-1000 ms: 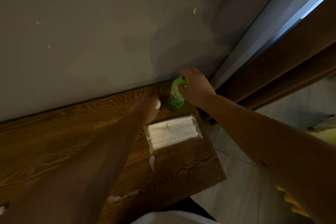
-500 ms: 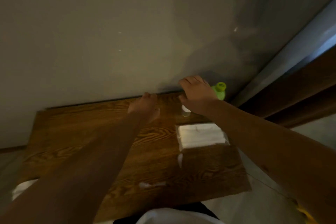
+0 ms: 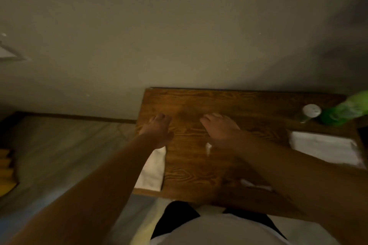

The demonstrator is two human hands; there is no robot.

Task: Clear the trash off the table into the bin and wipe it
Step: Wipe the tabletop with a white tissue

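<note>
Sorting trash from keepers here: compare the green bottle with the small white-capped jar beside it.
The green bottle is bright green, blurred, and leans right, cut off by the frame edge; the white-capped jar looks clear and is wholly in view. The bottle is clearly larger than the jar. Both sit at the far right of the wooden table, close together beyond the white tissue pack.

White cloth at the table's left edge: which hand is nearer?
Left. The left hand sits right at the far end of the white cloth. The right hand is over mid-table, off to the cloth's right, by a small white scrap.
</note>
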